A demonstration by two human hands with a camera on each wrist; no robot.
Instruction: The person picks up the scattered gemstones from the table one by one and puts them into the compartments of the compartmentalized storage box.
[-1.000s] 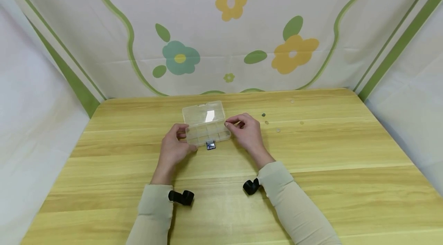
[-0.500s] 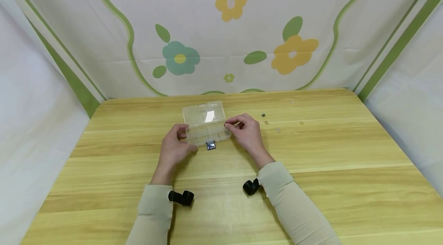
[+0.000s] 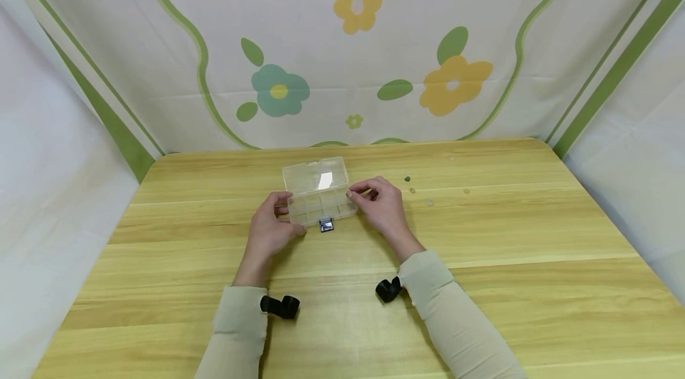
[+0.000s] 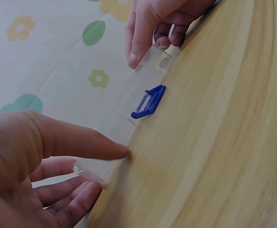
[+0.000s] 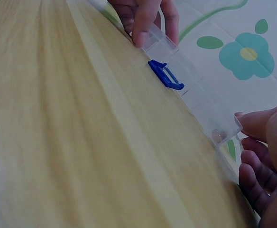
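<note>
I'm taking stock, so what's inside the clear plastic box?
The clear box holds one visible small round piece, in an end compartment by the right hand. Anything behind the fingertips can't be seen.

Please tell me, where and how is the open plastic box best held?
Probably by the short end walls of the plastic box, coming from its left and right: the open lid takes up the back and the blue latch sticks out in front, so both long sides are more awkward.

Pale beige sleeves (image 3: 462, 322), lightly creased, end in deep plain cuffs (image 3: 426, 276); the hands (image 3: 269, 229) (image 3: 380, 203) are bare. Each cuff carries a black, rounded device (image 3: 289, 307), with details too small to make out.
</note>
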